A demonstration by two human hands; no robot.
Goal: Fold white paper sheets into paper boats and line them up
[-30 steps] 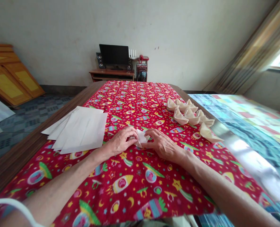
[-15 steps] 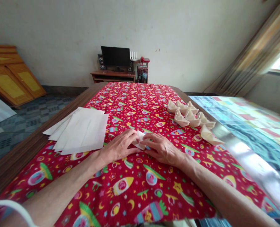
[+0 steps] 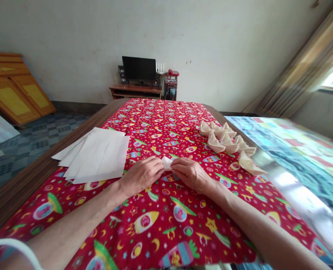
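A small folded piece of white paper (image 3: 166, 163) shows between my two hands, low over the red patterned cloth (image 3: 144, 221). My left hand (image 3: 145, 171) pinches its left end, the fingers curled together. From the other side my right hand (image 3: 191, 172) grips the right end, thumb hidden under the fingers. Only the pointed middle of the paper is visible. Left of my left hand lies a fanned stack of flat paper sheets (image 3: 99, 157). Several folded paper boat shapes (image 3: 216, 142) stand in rows beyond my right hand, with one paper boat (image 3: 250, 164) nearer to me.
The cloth covers a dark wooden table (image 3: 23, 176). A monitor (image 3: 139, 68) with speakers stands on a small desk (image 3: 135, 89) by the far wall. To the right is a bed with a coloured sheet (image 3: 295, 150); a wooden cabinet (image 3: 17, 90) stands at the left.
My fingers have closed in on both ends of the folded paper, and its middle now rises to a point between them. The stack and the paper boats lie as before.
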